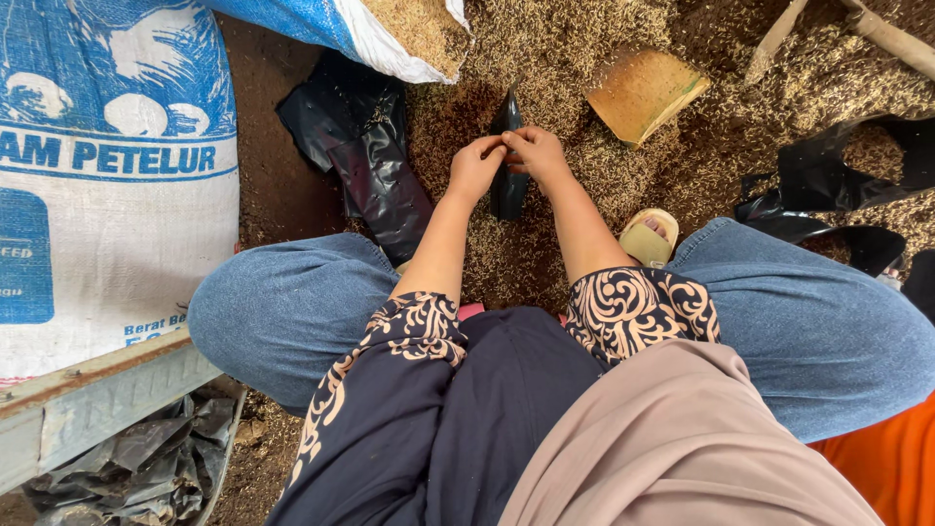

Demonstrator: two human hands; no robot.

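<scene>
Fingers of the left hand and the right hand meet at the top of a small black plastic bag, both hands closed on it in a pinch – the bag stands upright between them, its lower part showing below the knuckles. It sits on ground covered with rice husk, just ahead of the person's knees in blue jeans. Forearms run back from the hands to patterned dark sleeves, and a beige cloth hangs over the lap.

Just left of the left hand lies a heap of flat black plastic bags on bare brown soil. Beyond the right hand, near but apart, a piece of tan cardboard-like scoop rests tilted on the husk. A yellow sandal shows beside the right knee. Further right more black plastic lies crumpled, partly holding husk.

At the top a blue-and-white woven sack lies open with husk inside – a second large white-and-blue sack stands at the far left on a metal-edged ledge, with crumpled black plastic sheeting below it
</scene>
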